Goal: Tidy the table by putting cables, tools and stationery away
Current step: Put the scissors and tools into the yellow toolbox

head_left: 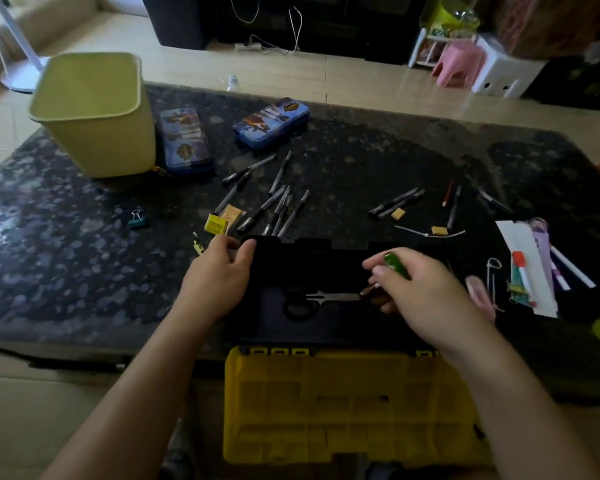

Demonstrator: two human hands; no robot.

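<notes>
Green-handled tool [395, 265] sits in the right hand [426, 299], fingers curled around it, over the open black toolbox [291, 265] at the bench's [84, 271] near edge. The left hand [219, 278] grips the toolbox's left rim. Its yellow lid [343, 403] hangs toward the person. Pens [278, 209] lie scattered beyond, near a green bin [94, 112].

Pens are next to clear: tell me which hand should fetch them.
Left, probably. The left hand only holds the toolbox edge, close by the pens; the right hand is full, gripping a green-handled tool.
</notes>
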